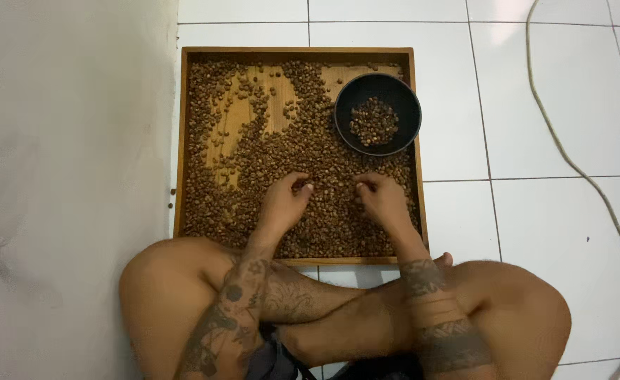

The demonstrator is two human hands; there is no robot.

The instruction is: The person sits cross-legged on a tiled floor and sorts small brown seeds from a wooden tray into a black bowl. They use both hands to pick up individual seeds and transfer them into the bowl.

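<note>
Nearest, crossed legs [338,317] rest on the tiled floor [535,211], just touching the near edge of the tray [180,141]. Both hands work the beans [324,211] that cover the tray. The left hand [284,203] curls its fingertips together, seemingly pinching a bean; the right hand [381,199] does likewise, though what it grips is too small to tell. Sorting well probably means light pinches, one bean at a time, palms lifted so the layer stays undisturbed. Farther right, the dark bowl [345,127] holds a few beans. A cord [591,183] trails far right.
</note>
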